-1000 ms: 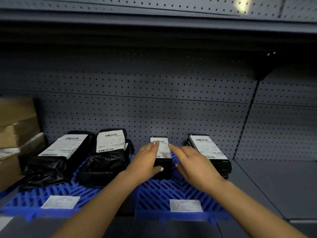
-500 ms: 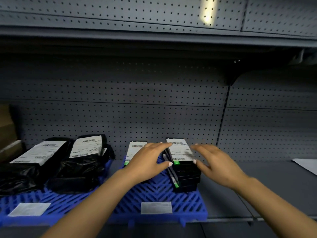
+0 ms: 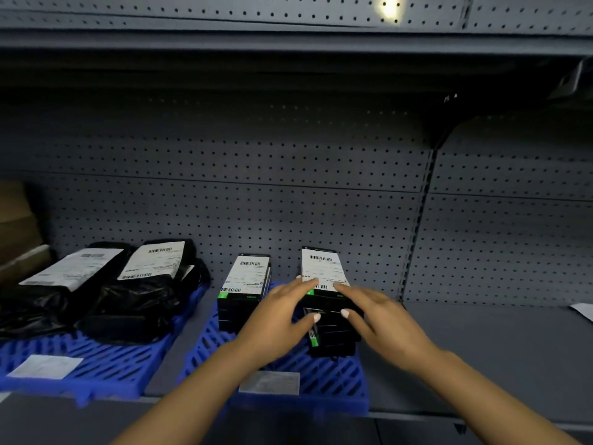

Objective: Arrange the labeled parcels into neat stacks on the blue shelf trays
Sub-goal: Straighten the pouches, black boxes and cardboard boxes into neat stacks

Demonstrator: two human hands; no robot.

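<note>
Two stacks of black labelled boxes stand on the right blue tray (image 3: pixel 333 380). My left hand (image 3: pixel 282 319) and my right hand (image 3: pixel 378 319) clasp the right stack (image 3: pixel 324 268) from either side, fingers on its top label and thumbs on its front. The lower boxes of that stack sit slightly askew. To the left of my hands, the left stack (image 3: pixel 245 277) stands untouched. Two black bagged parcels (image 3: pixel 150 284) with white labels lie on the left blue tray (image 3: pixel 106 361).
A grey pegboard wall (image 3: pixel 288 203) backs the shelf, and an upper shelf (image 3: pixel 288 43) hangs overhead. Brown cardboard boxes (image 3: pixel 16 226) stand at the far left. A white sheet (image 3: pixel 582 309) lies on the grey shelf at the far right.
My hands moved from the left stack of boxes to the right stack and closed in on both its sides. The view swung to the right.
</note>
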